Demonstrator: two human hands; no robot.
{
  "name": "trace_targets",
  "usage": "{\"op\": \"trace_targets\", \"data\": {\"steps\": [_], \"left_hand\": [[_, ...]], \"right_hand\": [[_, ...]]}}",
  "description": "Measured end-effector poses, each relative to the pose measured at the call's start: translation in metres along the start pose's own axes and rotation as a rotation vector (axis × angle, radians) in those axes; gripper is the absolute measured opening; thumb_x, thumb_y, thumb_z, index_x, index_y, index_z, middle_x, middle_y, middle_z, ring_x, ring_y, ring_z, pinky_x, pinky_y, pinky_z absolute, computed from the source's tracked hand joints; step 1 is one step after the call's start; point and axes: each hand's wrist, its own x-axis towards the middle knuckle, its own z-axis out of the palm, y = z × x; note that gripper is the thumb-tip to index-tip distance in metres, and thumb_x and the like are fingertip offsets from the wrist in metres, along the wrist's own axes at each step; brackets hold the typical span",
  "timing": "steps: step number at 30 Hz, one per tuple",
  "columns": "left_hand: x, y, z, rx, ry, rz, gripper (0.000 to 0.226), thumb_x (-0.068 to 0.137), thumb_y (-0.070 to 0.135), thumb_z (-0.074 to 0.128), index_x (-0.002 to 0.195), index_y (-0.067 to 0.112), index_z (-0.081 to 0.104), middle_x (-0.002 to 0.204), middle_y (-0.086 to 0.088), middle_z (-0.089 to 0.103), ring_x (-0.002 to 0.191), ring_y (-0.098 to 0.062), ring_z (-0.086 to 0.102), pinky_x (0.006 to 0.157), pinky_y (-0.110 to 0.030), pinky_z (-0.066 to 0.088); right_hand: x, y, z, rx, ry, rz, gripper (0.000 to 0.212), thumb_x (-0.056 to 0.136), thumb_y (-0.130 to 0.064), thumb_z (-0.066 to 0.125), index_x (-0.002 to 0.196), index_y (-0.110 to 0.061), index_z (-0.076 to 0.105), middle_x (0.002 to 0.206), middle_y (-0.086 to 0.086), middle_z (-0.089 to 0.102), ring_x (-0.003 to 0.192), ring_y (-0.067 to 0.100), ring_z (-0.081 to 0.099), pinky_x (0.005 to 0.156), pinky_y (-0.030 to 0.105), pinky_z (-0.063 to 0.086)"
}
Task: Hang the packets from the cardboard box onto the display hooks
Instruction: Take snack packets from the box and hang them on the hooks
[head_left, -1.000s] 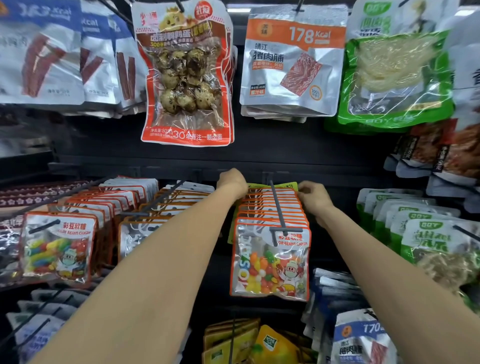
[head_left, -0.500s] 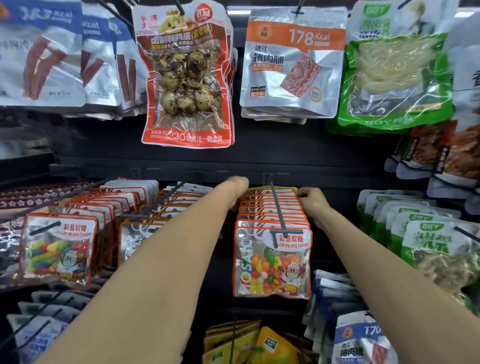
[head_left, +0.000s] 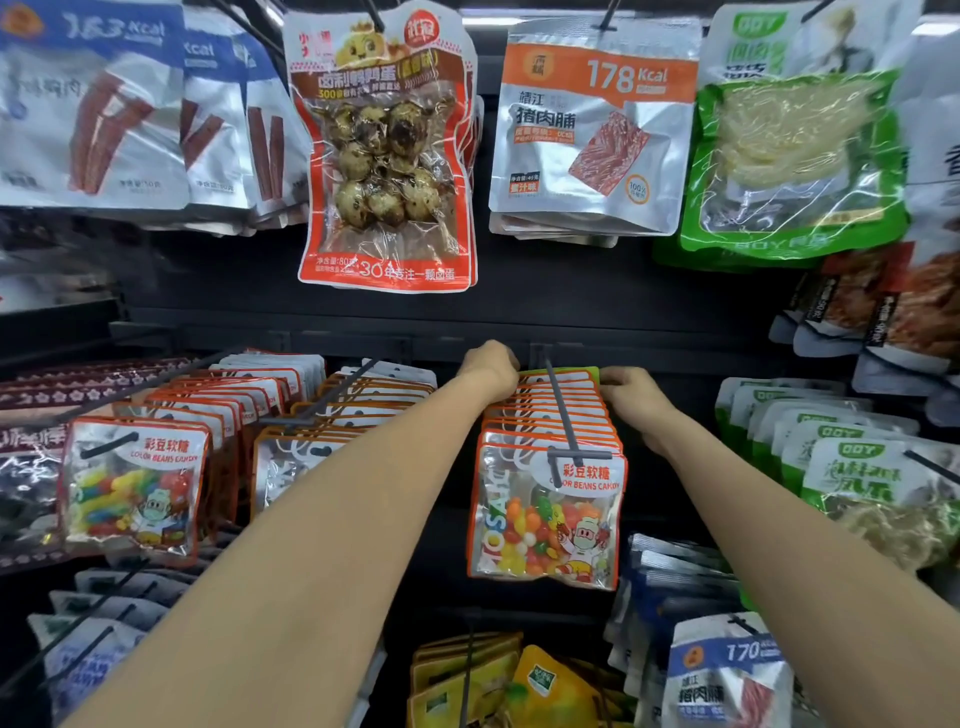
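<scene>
Honestly, both my left hand (head_left: 491, 366) and right hand (head_left: 631, 397) gripped the candy packets (head_left: 545, 410) mid-frame — light, crinkly, best held by the stiff top edges.

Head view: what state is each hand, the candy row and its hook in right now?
Left hand: gripping the rear of the candy row.
Right hand: gripping the row's right rear.
Candy packets: hanging on hook, front packet upright.
Hook: nearly full.
</scene>
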Motion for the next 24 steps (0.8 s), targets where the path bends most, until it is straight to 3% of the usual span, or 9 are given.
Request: {"op": "trace_targets", "data": {"steps": [4,10,14,16,18,21,24], "left_hand": [[-0.011,0.008,-0.003,0.107,-0.004,0.030,0.035,0.097,0.016,0.047,0.131,0.008,0.052,0.129,-0.013,0.055,0.114,-0.027,0.056,0.088,-0.031,0.047],[-0.036,0.022,-0.034,0.263,0.068,0.111,0.032,0.092,0.008,0.050,0.123,0.006,0.056,0.122,-0.014,0.057,0.106,-0.029,0.059,0.089,-0.037,0.051],[-0.057,0.016,-0.068,0.458,-0.043,0.110,0.021,0.093,0.015,0.052,0.110,0.006,0.059,0.111,-0.011,0.059,0.095,-0.026,0.057,0.079,-0.032,0.048],[-0.069,0.004,-0.083,0.466,-0.095,0.098,0.032,0.093,0.022,0.055,0.119,0.004,0.059,0.120,-0.008,0.060,0.106,-0.027,0.058,0.092,-0.034,0.047],[-0.080,-0.013,-0.098,0.379,-0.124,0.078,0.037,0.092,0.026,0.057,0.123,0.006,0.060,0.123,-0.007,0.060,0.111,-0.026,0.057,0.099,-0.037,0.045],[-0.098,-0.038,-0.115,0.127,-0.132,0.114,0.030,0.094,0.019,0.055,0.120,0.007,0.063,0.120,-0.003,0.061,0.108,-0.018,0.057,0.087,-0.025,0.046],[-0.108,-0.061,-0.124,-0.207,0.074,0.146,0.025,0.096,0.010,0.050,0.117,0.008,0.065,0.122,-0.004,0.061,0.111,-0.014,0.054,0.088,-0.019,0.039]], "right_hand": [[-0.003,-0.008,-0.005,-0.007,0.025,-0.021,0.031,0.097,-0.012,0.049,0.127,-0.007,0.053,0.127,0.013,0.057,0.118,0.026,0.053,0.102,0.040,0.043],[-0.024,-0.051,-0.011,-0.197,0.149,-0.233,0.027,0.095,-0.008,0.046,0.115,-0.008,0.065,0.123,0.009,0.062,0.116,0.023,0.054,0.087,0.023,0.038],[-0.055,-0.100,-0.003,-0.403,0.028,-0.376,0.025,0.095,-0.012,0.047,0.107,-0.010,0.069,0.118,0.005,0.065,0.111,0.020,0.056,0.092,0.024,0.037],[-0.069,-0.120,0.007,-0.510,-0.070,-0.384,0.023,0.095,-0.015,0.050,0.106,-0.011,0.070,0.116,0.005,0.065,0.104,0.019,0.058,0.082,0.022,0.038],[-0.084,-0.135,0.021,-0.581,-0.119,-0.393,0.023,0.094,-0.016,0.051,0.106,-0.010,0.070,0.116,0.007,0.066,0.105,0.021,0.059,0.080,0.023,0.039],[-0.104,-0.149,0.047,-0.601,-0.132,-0.384,0.025,0.095,-0.016,0.049,0.110,-0.009,0.068,0.117,0.011,0.065,0.108,0.026,0.058,0.080,0.025,0.040],[-0.117,-0.153,0.077,-0.610,-0.192,-0.338,0.030,0.096,-0.016,0.047,0.120,-0.008,0.062,0.127,0.012,0.059,0.116,0.028,0.054,0.086,0.026,0.040]]}}
